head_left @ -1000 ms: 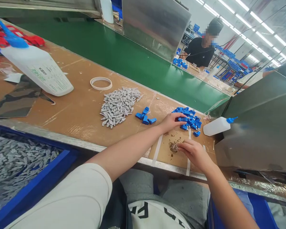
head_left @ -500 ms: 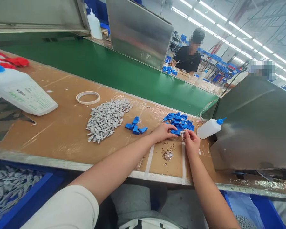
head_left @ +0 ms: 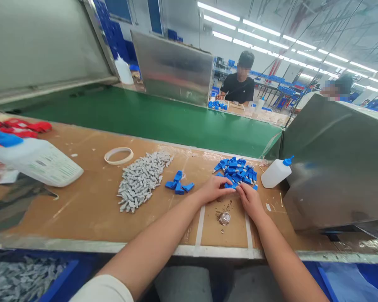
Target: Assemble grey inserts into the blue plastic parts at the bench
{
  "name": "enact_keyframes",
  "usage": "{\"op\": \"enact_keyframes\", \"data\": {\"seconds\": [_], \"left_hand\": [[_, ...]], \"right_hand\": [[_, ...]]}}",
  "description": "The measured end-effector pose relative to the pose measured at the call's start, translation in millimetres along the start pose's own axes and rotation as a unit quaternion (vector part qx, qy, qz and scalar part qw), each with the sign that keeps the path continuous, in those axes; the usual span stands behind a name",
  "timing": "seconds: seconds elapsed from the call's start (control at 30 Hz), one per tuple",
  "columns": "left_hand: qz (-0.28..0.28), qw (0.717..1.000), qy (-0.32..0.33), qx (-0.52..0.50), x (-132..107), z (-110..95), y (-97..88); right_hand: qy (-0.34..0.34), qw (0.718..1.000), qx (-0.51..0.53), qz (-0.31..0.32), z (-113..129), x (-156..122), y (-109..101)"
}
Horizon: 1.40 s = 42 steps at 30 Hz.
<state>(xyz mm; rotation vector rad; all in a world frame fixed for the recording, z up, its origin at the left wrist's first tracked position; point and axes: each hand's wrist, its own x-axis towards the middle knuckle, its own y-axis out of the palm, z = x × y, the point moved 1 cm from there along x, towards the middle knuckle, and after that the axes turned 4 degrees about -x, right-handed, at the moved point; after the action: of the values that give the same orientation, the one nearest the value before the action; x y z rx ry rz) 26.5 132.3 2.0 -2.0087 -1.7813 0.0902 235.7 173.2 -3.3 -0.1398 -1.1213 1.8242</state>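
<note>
Left hand (head_left: 216, 189), right of centre in the frame, had its thumb and fingers closed around a blue piece (head_left: 229, 185) at the near edge of a blue pile (head_left: 239, 168). Right hand (head_left: 250, 200) met it there, thumb and fingertips drawn together at the piece's right end; whether they pinched some small part was hidden, so I could not tell. As I judged it, the step in hand was close two-handed work on that single piece, and the next move called for a steady left grip and fine handling by the right fingertips.

Nearest, at the lower left of the frame, a blue bin (head_left: 59, 279) held grey parts. On the brown bench (head_left: 91, 212), below the hands, a small round cup (head_left: 224, 218) sat by dark spots between two pale tape strips (head_left: 200, 226). Loose blue pieces (head_left: 179, 184) lay near the centre, a grey heap (head_left: 143, 180) to their left, a white bottle (head_left: 274, 174) right of the pile. Farther up the frame stretched a green surface (head_left: 138, 113), and beyond it sat a co-worker (head_left: 237, 87) in a dark top.
</note>
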Motion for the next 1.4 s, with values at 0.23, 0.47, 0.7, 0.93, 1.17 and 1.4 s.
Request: {"op": "enact_keyframes", "data": {"seconds": [0.23,0.47,0.7,0.93,1.17,1.4], "left_hand": [[-0.048,0.998,-0.003,-0.034,0.1,-1.2,-3.5],[-0.145,0.922,-0.104,-0.343,15.8,-8.3,0.8],[-0.106,0.892,-0.109,-0.426,16.6,-20.1,18.6],[-0.096,0.868,-0.084,-0.480,6.0,-10.9,30.5],[-0.121,0.886,-0.115,-0.433,12.3,-8.7,32.3],[-0.092,0.888,-0.092,-0.442,13.5,-5.5,31.4]], "right_hand": [[-0.018,0.993,0.098,0.067,-6.0,-0.6,23.1],[-0.034,0.992,0.047,0.111,5.8,-4.4,31.8],[-0.070,0.990,0.077,0.098,5.5,-3.5,32.8],[-0.081,0.985,0.101,0.113,7.0,-9.5,29.4],[-0.071,0.983,0.063,0.158,0.9,-5.4,27.1],[-0.069,0.985,0.049,0.153,0.6,-5.8,28.5]]}}
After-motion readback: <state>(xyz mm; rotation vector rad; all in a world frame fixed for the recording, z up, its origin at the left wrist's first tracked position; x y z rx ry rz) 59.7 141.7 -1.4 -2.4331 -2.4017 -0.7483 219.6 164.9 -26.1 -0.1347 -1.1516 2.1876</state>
